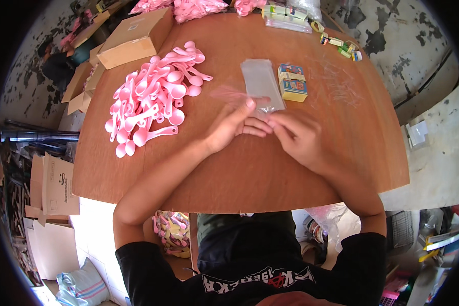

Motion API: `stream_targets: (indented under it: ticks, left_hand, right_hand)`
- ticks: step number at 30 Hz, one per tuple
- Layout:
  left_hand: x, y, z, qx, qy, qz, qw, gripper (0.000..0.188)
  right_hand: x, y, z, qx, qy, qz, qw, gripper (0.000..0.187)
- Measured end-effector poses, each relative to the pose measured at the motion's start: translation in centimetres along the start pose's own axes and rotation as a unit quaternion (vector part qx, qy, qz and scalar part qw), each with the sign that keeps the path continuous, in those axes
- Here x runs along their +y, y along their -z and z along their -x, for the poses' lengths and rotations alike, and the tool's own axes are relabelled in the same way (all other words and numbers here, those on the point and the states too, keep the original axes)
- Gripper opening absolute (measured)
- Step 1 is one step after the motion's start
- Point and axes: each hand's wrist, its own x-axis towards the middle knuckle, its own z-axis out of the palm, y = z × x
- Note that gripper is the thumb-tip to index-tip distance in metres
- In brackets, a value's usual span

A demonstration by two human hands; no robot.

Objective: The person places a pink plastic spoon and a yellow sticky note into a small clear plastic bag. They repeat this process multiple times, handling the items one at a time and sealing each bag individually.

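A blurred, see-through pinkish piece, seemingly a clear plastic bag, stretches out from my left hand. The left thumb points up and its fingers are curled beneath. Close against those fingertips, my right hand is closed in a pinch at the glossy film; what exactly sits between its fingertips is too small to see. Just beyond both hands lies a flat stack of clear plastic bags. Beside that stack is a banded bundle of blue and yellow printed cards. A heap of pink plastic spoons covers the table's left part.
The brown wooden table has a curved edge. A cardboard box stands at its far left, with pink bagged goods alongside. Small card rolls and clear strips lie to the right. Another person is at the far left.
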Motion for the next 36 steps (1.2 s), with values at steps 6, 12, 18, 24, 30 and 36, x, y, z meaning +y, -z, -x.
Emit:
stream_targets:
  ticks: [6, 12, 18, 24, 30, 36]
  left_hand:
    - [0.7, 1.1, -0.8, 0.143, -0.035, 0.056, 0.988, 0.045]
    - [1.4, 1.6, -1.1, 0.213, -0.075, 0.102, 0.969, 0.046]
    - [1.0, 2.0, -1.3, 0.217, -0.076, 0.093, 0.969, 0.057]
    - [1.1, 2.1, -1.1, 0.214, -0.07, 0.095, 0.97, 0.058]
    - [1.0, 2.2, -1.1, 0.216, -0.074, 0.096, 0.969, 0.059]
    - [1.4, 2.0, -1.1, 0.183, -0.077, 0.122, 0.972, 0.059]
  right_hand:
    - [1.2, 0.6, -0.5, -0.011, -0.08, -0.018, 0.997, 0.021]
    - [8.7, 3.4, -3.0, 0.125, -0.212, 0.196, 0.949, 0.041]
    - [11.4, 4.0, -3.5, 0.093, -0.244, 0.151, 0.954, 0.044]
    - [10.9, 2.9, -9.0, -0.026, -0.077, 0.282, 0.956, 0.026]
    - [14.9, 3.0, -11.7, -0.058, -0.131, 0.211, 0.967, 0.016]
    - [18.2, 15.0, -12.5, -0.025, -0.361, 0.009, 0.932, 0.028]
